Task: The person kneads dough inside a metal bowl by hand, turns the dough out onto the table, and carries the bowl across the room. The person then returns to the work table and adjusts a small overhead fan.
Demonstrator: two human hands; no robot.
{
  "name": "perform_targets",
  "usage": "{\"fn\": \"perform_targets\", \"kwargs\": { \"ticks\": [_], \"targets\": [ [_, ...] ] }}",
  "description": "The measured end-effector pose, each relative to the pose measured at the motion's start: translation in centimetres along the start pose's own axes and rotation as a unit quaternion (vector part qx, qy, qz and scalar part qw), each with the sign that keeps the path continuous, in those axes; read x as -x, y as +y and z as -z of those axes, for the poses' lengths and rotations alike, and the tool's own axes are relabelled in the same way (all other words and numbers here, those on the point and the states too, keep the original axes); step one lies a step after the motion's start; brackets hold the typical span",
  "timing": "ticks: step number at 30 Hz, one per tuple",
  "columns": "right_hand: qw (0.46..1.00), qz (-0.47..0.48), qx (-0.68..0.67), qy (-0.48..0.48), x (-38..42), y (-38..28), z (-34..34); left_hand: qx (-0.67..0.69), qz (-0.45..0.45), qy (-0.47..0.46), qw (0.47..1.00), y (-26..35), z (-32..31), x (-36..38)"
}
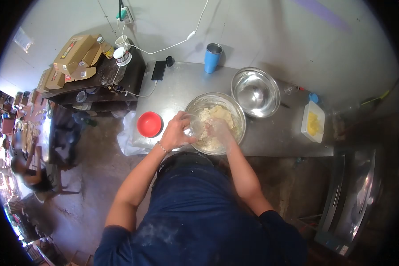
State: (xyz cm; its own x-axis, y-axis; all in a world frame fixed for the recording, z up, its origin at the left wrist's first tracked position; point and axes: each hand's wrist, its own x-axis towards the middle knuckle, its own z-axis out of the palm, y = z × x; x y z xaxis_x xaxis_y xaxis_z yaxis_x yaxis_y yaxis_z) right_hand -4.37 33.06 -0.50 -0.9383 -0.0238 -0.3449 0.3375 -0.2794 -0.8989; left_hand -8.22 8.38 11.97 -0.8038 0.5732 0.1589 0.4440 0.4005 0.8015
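- The mixing bowl point(240, 119), a wide metal one, stands on the table point(181, 80) near the edge closest to the person, and every place below is told from it.
- Inside the mixing bowl lies the pale, crumbly dough point(222, 113), with a smoother lump toward the far side and looser crumbs nearer the person.
- At the left rim of the mixing bowl is the left hand point(177, 131), its grip curled round a clear cup point(192, 126), thumb on the near side; the cup's exact tilt is hard to judge.
- Down in the mixing bowl is the right hand point(217, 128), dusted with flour and touching the dough; its fingers are blurred and partly hidden, so I cannot tell whether that grip is spread or pressed together.
- Left of the mixing bowl sits a red bowl point(149, 124), near it.
- Beyond the mixing bowl, toward the wall, stands a blue tumbler point(212, 59); a phone point(158, 70) lies farther left.
- Just beside the mixing bowl, to the far right, is a second metal bowl point(254, 94).
- Well right of the mixing bowl, a white tray point(306, 119) holds something yellow point(314, 123).
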Motion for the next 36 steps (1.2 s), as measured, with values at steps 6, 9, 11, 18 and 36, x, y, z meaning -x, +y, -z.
{"fn": "perform_targets", "kwargs": {
  "ticks": [6, 9, 11, 18, 36],
  "targets": [
    [0.992, 0.109, 0.063, 0.004, -1.1, 2.7, -0.4, -0.093, -0.037, -0.083, 0.992, 0.6, -1.3, -1.8],
    [0.989, 0.114, 0.091, 0.036, -0.8, 2.6, -0.5, -0.121, -0.027, -0.118, 0.985, 1.0, -2.2, -2.7],
    [0.983, 0.13, 0.117, 0.05, -0.4, 2.3, -0.6, -0.132, -0.028, -0.141, 0.981, 0.7, -2.8, -3.2],
    [0.997, 0.043, -0.016, 0.063, -0.1, 2.5, -0.2, -0.144, -0.043, -0.179, 0.972, -0.1, -4.7, -4.3],
    [0.971, -0.081, -0.224, 0.023, -0.8, 4.7, 0.9, -0.116, -0.045, -0.142, 0.982, -0.7, -5.8, -4.2]
  ]
}}
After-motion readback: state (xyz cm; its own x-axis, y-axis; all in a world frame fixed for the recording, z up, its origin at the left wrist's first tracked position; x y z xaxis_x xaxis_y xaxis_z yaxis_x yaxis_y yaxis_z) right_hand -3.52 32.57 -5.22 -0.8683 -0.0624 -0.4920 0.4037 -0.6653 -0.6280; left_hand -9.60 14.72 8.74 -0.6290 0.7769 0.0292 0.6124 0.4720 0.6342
